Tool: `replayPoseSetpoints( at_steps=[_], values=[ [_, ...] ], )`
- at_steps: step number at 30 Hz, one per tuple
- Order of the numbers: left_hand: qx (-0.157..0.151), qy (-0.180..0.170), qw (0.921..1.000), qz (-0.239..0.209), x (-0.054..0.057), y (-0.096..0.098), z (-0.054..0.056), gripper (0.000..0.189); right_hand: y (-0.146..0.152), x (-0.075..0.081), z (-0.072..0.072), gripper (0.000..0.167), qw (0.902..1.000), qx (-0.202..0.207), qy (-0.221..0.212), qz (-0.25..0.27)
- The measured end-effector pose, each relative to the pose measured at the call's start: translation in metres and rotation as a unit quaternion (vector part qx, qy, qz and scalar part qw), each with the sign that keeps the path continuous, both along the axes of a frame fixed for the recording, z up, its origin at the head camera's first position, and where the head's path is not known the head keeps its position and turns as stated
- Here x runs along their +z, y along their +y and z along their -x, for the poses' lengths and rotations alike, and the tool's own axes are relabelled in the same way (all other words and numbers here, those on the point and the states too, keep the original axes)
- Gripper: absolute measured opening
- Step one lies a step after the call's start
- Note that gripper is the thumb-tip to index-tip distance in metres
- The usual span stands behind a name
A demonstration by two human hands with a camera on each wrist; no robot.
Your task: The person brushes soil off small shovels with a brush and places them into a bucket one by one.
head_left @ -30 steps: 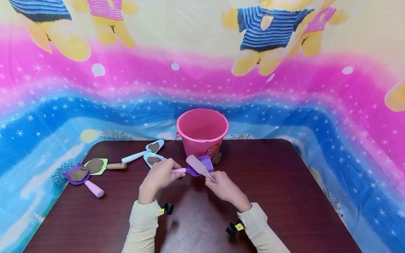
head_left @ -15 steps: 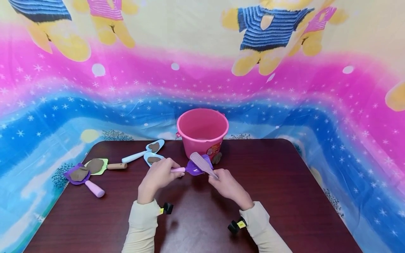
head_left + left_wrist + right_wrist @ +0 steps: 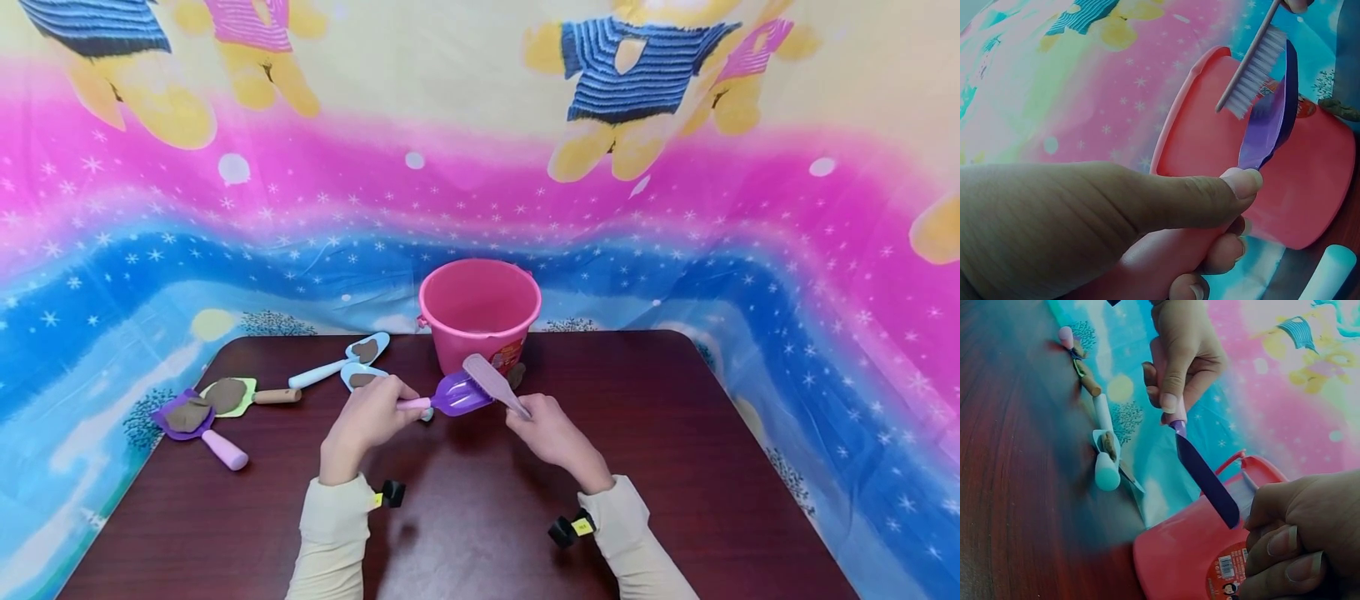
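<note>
My left hand (image 3: 369,423) grips the pink handle of a small shovel with a purple blade (image 3: 452,395), held above the table in front of the pink bucket (image 3: 456,346). In my right hand (image 3: 557,432) is a brush (image 3: 491,382) with a greyish-pink back. The left wrist view shows its white bristles (image 3: 1264,59) against the blade near the tip. That blade looks bare in the head view. A brown lump (image 3: 516,375) lies at the bucket's foot, right of its label.
To the left lie another purple shovel (image 3: 180,421), a green shovel (image 3: 238,407) with a wooden handle, and light blue shovels (image 3: 360,348), each with a brown lump on it. A printed cloth (image 3: 360,200) hangs behind the dark table (image 3: 637,392).
The brush has slid right along the purple blade toward its tip. My left hand has drawn the shovel slightly left, and my right hand has moved right.
</note>
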State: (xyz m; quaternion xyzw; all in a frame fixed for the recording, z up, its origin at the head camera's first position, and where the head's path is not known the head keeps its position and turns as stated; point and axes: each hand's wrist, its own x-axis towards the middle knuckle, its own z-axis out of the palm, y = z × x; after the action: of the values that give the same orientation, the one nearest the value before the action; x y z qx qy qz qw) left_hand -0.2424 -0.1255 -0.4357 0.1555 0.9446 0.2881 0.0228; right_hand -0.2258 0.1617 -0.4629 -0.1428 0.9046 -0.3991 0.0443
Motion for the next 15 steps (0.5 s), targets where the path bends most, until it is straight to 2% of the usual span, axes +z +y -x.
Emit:
replayPoseSetpoints(
  at_steps=[15],
  values=[
    [-0.02, 0.015, 0.9997, 0.004, 0.001, 0.006, -0.002, 0.017, -0.014, -0.001, -0.009, 0.028, 0.9992, 0.038, -0.009, 0.011]
  ],
)
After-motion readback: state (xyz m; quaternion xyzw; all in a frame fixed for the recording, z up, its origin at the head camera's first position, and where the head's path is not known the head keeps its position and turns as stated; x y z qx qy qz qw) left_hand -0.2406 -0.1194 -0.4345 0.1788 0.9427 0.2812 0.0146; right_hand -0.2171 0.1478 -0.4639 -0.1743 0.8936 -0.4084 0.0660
